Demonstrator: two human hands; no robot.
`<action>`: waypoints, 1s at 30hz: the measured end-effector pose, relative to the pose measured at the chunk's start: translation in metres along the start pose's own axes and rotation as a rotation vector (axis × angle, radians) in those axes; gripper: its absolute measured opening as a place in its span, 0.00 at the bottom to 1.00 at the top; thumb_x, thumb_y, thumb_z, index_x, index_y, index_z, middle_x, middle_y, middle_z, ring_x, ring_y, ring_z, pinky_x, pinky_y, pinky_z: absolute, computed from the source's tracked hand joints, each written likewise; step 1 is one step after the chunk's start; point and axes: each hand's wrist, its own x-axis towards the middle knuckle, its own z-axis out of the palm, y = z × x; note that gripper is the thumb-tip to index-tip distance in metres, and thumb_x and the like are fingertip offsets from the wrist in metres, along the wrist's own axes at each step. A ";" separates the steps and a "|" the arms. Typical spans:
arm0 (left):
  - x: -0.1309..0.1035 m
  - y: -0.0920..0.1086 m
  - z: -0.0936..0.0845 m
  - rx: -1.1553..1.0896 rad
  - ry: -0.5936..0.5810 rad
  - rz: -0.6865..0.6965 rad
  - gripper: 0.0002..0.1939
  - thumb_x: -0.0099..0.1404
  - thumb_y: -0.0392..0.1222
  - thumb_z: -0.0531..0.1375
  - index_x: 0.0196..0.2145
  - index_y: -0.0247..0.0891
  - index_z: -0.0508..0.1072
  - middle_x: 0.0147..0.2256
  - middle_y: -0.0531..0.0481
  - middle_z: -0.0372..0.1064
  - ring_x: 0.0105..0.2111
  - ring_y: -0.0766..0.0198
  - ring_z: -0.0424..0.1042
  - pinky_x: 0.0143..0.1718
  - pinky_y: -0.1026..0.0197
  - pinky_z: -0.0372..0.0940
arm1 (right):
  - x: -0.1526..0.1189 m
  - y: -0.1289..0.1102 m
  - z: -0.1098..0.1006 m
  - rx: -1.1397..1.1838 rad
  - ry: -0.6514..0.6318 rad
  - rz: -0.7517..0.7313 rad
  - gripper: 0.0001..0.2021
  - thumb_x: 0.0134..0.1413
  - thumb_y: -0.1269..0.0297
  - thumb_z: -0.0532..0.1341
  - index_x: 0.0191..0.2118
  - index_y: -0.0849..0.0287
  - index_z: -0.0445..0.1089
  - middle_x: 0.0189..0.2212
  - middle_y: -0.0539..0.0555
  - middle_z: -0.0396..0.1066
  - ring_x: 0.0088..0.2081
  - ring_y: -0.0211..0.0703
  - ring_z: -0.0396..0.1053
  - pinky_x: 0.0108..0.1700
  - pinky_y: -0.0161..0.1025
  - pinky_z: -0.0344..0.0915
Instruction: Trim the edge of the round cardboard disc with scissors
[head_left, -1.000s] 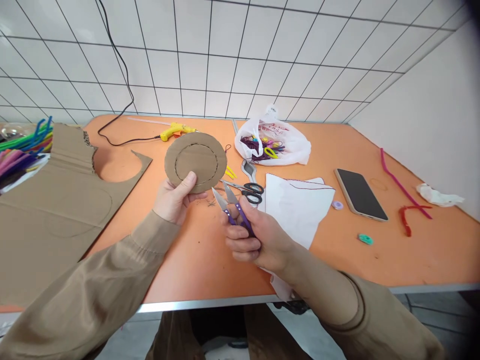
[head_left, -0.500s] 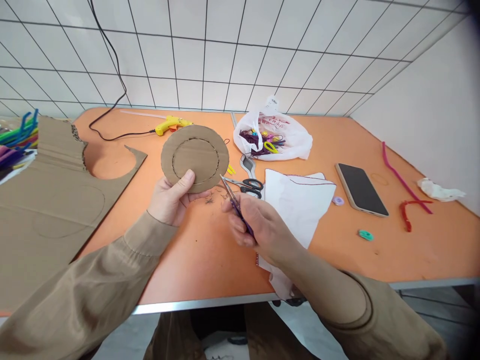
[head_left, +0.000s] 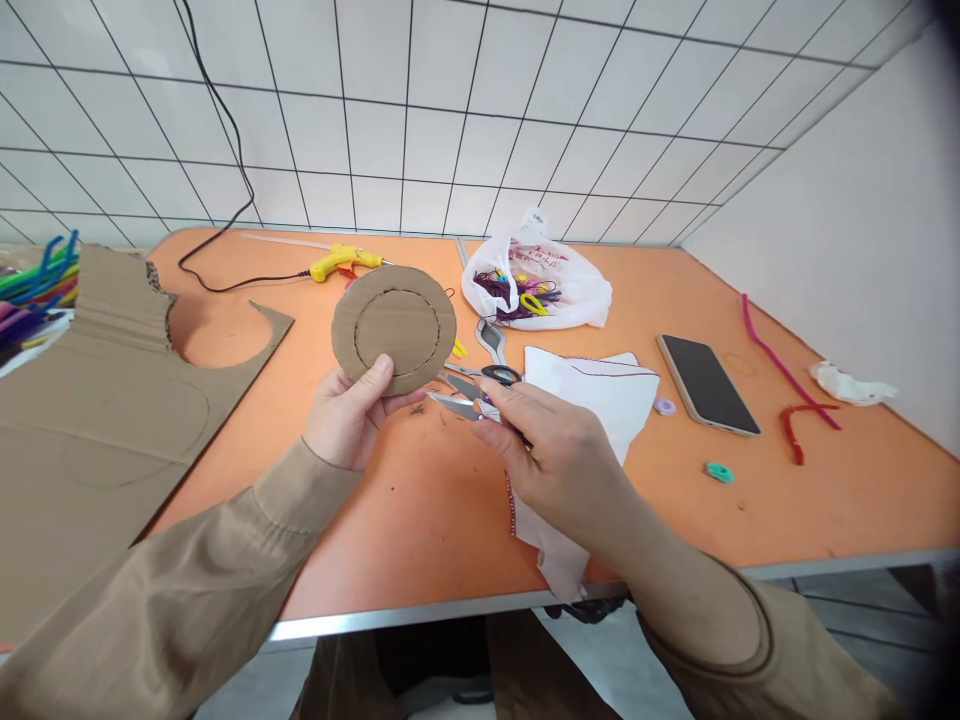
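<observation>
My left hand (head_left: 351,413) pinches the lower edge of a round cardboard disc (head_left: 397,330), thumb on its face. A smaller circle is marked on the disc with a rough, broken line. My right hand (head_left: 551,440) is closed on a pair of scissors (head_left: 457,402), whose blades are spread and point left, below and right of the disc without touching it. Behind these blades, black-handled scissors (head_left: 501,374) lie on the table, partly hidden. A folded white cloth (head_left: 607,390) with dark red stitching extends under my right hand.
Cut cardboard (head_left: 97,420) and colored pipe cleaners (head_left: 41,290) are at the left. A yellow glue gun (head_left: 345,262) and a white bag (head_left: 577,290) of craft bits stand at the back. To the right are a phone (head_left: 709,385), pipe cleaners (head_left: 787,365) and crumpled tissue (head_left: 855,385).
My right hand has turned and moved slightly right, and the scissors' blades now spread apart, away from the disc's edge. The disc has shifted slightly in my left hand. The view has shifted slightly.
</observation>
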 end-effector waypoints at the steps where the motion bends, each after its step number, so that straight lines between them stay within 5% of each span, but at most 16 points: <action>1: 0.000 0.000 0.001 -0.006 0.000 -0.002 0.16 0.51 0.45 0.72 0.38 0.39 0.79 0.40 0.46 0.80 0.41 0.52 0.79 0.37 0.56 0.76 | 0.000 0.001 -0.001 -0.046 0.003 -0.003 0.15 0.66 0.62 0.51 0.50 0.63 0.69 0.31 0.57 0.73 0.31 0.44 0.69 0.30 0.38 0.62; 11: 0.001 -0.008 -0.005 0.001 0.022 -0.008 0.13 0.55 0.45 0.70 0.37 0.37 0.79 0.41 0.44 0.79 0.41 0.53 0.79 0.39 0.56 0.75 | 0.002 0.005 -0.002 -0.141 0.048 -0.100 0.16 0.65 0.62 0.52 0.50 0.65 0.70 0.29 0.57 0.73 0.29 0.44 0.68 0.28 0.37 0.60; 16: -0.001 -0.004 -0.003 0.015 0.001 -0.068 0.12 0.55 0.44 0.70 0.37 0.36 0.79 0.40 0.45 0.80 0.39 0.56 0.79 0.38 0.60 0.75 | 0.001 0.008 -0.001 0.035 -0.029 -0.069 0.15 0.67 0.62 0.49 0.39 0.61 0.72 0.25 0.54 0.70 0.27 0.41 0.66 0.29 0.36 0.58; 21: -0.001 -0.005 -0.003 0.026 -0.026 -0.064 0.13 0.58 0.44 0.68 0.40 0.37 0.79 0.43 0.44 0.79 0.42 0.54 0.78 0.38 0.58 0.75 | 0.002 0.007 -0.002 0.326 -0.156 0.032 0.18 0.65 0.63 0.50 0.25 0.60 0.67 0.18 0.46 0.56 0.21 0.35 0.54 0.25 0.35 0.52; 27: -0.003 -0.004 -0.002 0.014 -0.026 -0.058 0.13 0.58 0.43 0.68 0.41 0.39 0.79 0.43 0.45 0.79 0.42 0.54 0.78 0.38 0.59 0.75 | 0.001 0.010 0.000 0.592 -0.217 0.157 0.18 0.63 0.59 0.54 0.24 0.60 0.69 0.18 0.45 0.53 0.22 0.35 0.53 0.25 0.35 0.51; 30: -0.002 -0.004 -0.002 0.015 -0.044 -0.056 0.13 0.56 0.44 0.70 0.39 0.38 0.80 0.41 0.45 0.79 0.41 0.55 0.79 0.36 0.60 0.75 | 0.000 0.013 0.002 0.666 -0.204 0.188 0.17 0.64 0.53 0.55 0.33 0.60 0.74 0.21 0.48 0.59 0.24 0.37 0.57 0.26 0.35 0.55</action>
